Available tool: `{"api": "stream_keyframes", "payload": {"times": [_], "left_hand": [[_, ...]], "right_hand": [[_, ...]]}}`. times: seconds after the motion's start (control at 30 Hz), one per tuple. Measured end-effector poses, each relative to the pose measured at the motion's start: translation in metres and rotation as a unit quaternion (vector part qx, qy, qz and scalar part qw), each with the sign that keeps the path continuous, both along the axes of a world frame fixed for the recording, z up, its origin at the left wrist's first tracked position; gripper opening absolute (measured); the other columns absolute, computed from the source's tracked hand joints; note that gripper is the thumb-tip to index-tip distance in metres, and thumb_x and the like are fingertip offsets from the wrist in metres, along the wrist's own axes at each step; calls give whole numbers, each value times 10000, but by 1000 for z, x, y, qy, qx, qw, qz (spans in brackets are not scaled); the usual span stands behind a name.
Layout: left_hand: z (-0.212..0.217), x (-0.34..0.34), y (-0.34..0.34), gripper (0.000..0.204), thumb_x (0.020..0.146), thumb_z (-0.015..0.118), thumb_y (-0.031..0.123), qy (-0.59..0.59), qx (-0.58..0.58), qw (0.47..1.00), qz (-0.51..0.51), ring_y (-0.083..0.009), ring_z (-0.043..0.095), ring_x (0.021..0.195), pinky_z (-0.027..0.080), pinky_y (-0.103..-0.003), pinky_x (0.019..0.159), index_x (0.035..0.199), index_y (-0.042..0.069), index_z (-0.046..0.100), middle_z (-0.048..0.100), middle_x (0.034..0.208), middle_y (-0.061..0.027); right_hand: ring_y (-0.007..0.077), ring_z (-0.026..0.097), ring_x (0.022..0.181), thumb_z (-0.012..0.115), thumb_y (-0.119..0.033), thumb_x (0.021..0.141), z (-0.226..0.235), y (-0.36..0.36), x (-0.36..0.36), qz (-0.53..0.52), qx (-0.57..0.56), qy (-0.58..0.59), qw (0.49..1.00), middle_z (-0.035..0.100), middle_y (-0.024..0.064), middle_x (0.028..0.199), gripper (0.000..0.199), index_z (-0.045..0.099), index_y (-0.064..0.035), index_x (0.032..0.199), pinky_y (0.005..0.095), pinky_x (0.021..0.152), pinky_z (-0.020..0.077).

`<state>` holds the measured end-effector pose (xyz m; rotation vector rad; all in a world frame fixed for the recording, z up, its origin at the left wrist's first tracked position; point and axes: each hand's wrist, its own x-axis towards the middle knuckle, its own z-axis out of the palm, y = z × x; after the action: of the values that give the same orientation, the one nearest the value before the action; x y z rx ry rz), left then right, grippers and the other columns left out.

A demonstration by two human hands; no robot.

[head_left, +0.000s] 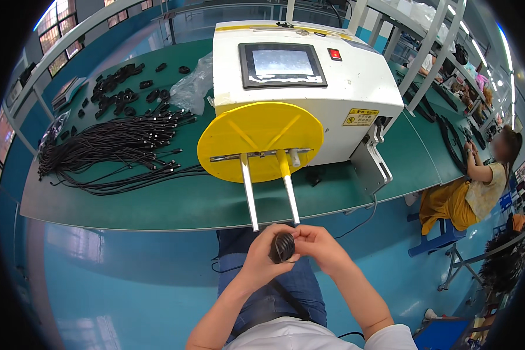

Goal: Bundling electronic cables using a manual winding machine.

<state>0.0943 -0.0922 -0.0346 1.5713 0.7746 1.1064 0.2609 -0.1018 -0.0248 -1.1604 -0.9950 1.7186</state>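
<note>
My left hand (pixel 263 255) grips a small coil of black cable (pixel 282 247) in front of my lap. The fingers of my right hand (pixel 316 244) pinch the same coil from the right side. Both hands are just below the tips of two long metal rods (pixel 249 195) that stick out from a yellow disc (pixel 260 140) on a white machine (pixel 356 87). That machine has a screen (pixel 281 63) on top and stands on the green table (pixel 157 204).
A heap of loose black cables (pixel 114 149) lies on the table's left, with small coiled bundles (pixel 122 84) behind it and a clear plastic bag (pixel 192 87). Another person (pixel 478 186) sits at the right on a blue stool. The floor is blue.
</note>
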Motion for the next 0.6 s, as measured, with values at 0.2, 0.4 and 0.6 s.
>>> {"api": "stream_keyframes", "payload": {"times": [0.2,0.4,0.6], "left_hand": [[0,1,-5,846,652,729,-10,81,-49,995,28,-230,561,815,458,-304,770,1392,51,323,517,882,-81],[5,1,-4,977,627,725,-16,163,-29,986,0,-277,556,830,463,-333,774,1447,53,198,509,901,-103],[17,0,-7,857,625,736,-7,161,15,987,9,-281,559,819,473,-334,761,1364,38,305,515,910,-104]], "right_hand": [[84,573,700,614,-105,860,21,-6,6,-62,41,32,997,659,48,894,230,586,-27,1075,219,582,433],[75,564,688,653,-56,782,18,-8,8,-5,-59,61,996,655,65,881,231,586,-7,997,201,559,418],[75,545,674,620,-27,765,22,-14,9,31,-21,11,999,641,68,853,126,604,4,886,188,538,394]]}}
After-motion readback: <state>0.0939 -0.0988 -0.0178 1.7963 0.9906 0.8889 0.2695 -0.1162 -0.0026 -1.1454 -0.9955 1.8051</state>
